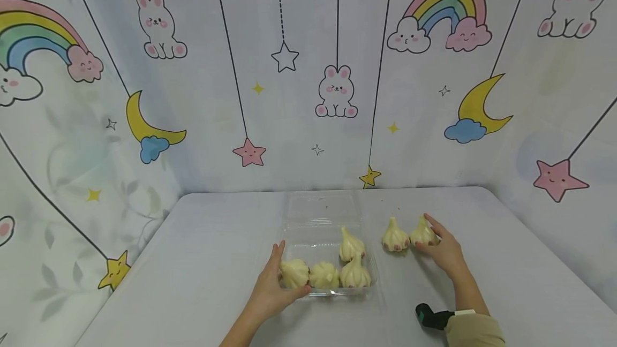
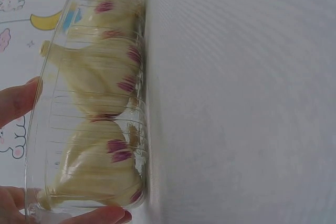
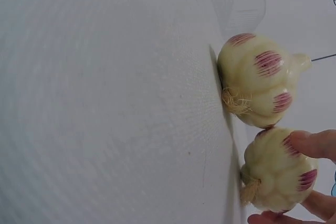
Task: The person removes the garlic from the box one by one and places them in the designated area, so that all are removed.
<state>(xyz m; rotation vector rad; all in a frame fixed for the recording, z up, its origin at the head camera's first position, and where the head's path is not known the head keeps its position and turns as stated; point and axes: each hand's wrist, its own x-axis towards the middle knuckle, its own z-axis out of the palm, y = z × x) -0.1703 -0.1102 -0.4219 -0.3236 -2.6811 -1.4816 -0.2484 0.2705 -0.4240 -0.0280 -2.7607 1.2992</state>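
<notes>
Across the middle of the white table [image 1: 202, 266], the left hand [image 1: 275, 288] holds the near left corner of a clear, rectangular plastic box [image 1: 332, 292], thumb by its near wall, with the hinged clear lid [image 1: 323, 209] open on the far side. Inside sit four cream, purple-streaked garlic bulbs [image 1: 324, 276]: three along the near side, one at far right. Right of the box, the right hand [image 1: 445, 250] pinches a rounded, cream, purple-streaked bulb [image 1: 422, 232] between thumb and fingers; a matching upright cream bulb [image 1: 395, 236] stands against its left side.
</notes>
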